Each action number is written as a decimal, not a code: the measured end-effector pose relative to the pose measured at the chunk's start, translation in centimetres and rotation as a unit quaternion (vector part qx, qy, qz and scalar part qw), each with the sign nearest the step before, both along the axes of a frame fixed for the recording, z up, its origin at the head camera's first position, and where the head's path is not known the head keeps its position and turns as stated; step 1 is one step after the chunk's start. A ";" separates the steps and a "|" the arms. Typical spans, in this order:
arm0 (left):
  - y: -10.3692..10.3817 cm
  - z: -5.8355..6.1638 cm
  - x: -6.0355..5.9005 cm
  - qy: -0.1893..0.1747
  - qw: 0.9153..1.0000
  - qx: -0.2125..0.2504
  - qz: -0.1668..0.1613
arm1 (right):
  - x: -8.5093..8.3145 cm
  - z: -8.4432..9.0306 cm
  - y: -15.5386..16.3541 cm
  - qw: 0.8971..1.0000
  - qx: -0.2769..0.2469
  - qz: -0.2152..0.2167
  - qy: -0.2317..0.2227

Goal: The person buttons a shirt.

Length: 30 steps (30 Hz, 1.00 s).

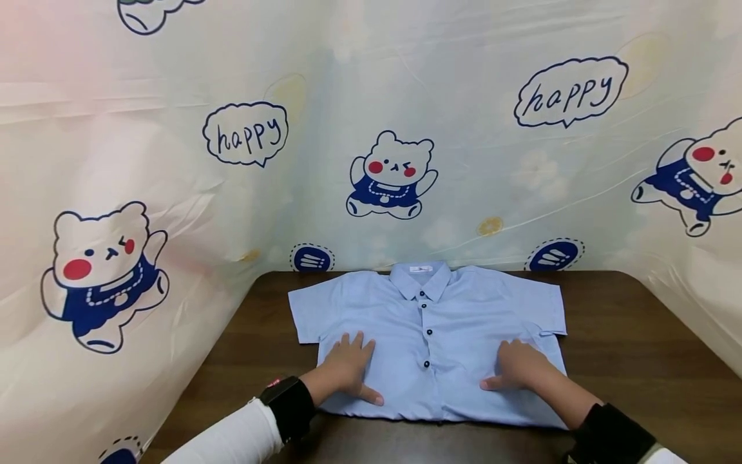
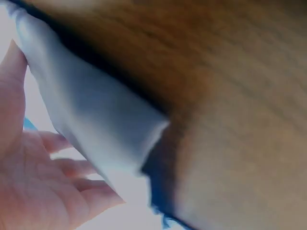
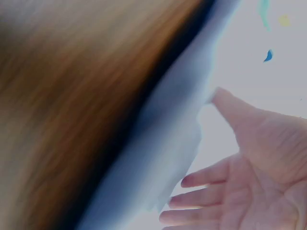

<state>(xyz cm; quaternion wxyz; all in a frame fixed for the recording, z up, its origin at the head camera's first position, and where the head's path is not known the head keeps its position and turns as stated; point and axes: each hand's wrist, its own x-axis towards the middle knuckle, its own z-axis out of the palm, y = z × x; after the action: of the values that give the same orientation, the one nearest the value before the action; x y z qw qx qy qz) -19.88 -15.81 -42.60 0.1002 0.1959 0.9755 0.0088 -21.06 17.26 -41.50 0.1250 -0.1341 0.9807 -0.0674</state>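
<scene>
A light blue short-sleeved shirt lies front side up, its collar at the far edge of the table and dark buttons down the middle. My left hand is over the left half of the shirt, fingers spread and thumb toward the buttons. Over the right half is my right hand, its thumb also pointing inward. Straight fingers show in both wrist views, at the cloth of the shirt on the left and beside its blurred edge on the right.
The shirt lies on a dark brown wooden table, with bare wood along both sides and in front. Behind and around it hangs a pale curtain printed with bears and the word happy. Black bands sit on both wrists.
</scene>
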 end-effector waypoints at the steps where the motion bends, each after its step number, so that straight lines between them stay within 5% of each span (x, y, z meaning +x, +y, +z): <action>1: 0.3 0.2 0.2 0.018 1.000 -0.001 -0.010 | 0.2 0.2 -0.5 1.000 0.002 0.006 0.024; 4: 1.7 0.8 0.7 0.071 0.996 0.040 -0.041 | 1.1 0.7 -2.6 0.995 -0.034 0.029 0.090; 7: 3.9 1.1 1.1 0.039 0.981 0.185 -0.036 | 1.8 0.7 -5.2 0.986 -0.107 0.056 0.114; 9: 5.5 1.0 1.1 -0.038 0.947 0.320 -0.003 | 1.9 0.6 -6.7 0.980 -0.149 0.074 0.113; 11: 6.9 0.9 1.1 -0.108 0.898 0.424 0.051 | 1.9 0.3 -7.8 0.975 -0.166 0.083 0.120; 14: 8.2 0.7 0.9 -0.160 0.837 0.503 0.140 | 1.7 -0.1 -8.7 0.973 -0.173 0.076 0.131; 18: 8.6 0.6 0.8 -0.173 0.797 0.541 0.207 | 1.3 -0.4 -9.0 0.970 -0.204 0.063 0.114; 21: 8.4 0.4 0.8 -0.188 0.770 0.566 0.227 | 1.0 -0.5 -8.8 0.967 -0.236 0.059 0.075; 22: 8.4 0.4 0.8 -0.190 0.765 0.570 0.231 | 1.0 -0.5 -8.8 0.965 -0.245 0.061 0.066; 24: 8.2 0.3 0.9 -0.188 0.768 0.567 0.232 | 0.8 -0.6 -8.9 0.964 -0.250 0.064 0.057; 30: 7.7 0.2 1.0 -0.155 0.803 0.522 0.243 | 1.0 -1.1 -9.7 0.975 -0.189 0.057 0.105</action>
<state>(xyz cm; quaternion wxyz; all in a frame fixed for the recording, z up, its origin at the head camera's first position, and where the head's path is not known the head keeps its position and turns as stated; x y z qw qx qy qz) -18.84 -8.16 -42.37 0.1272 -0.0288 0.8104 0.5712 -20.05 7.56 -42.59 -0.0026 -0.2169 0.9488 -0.2296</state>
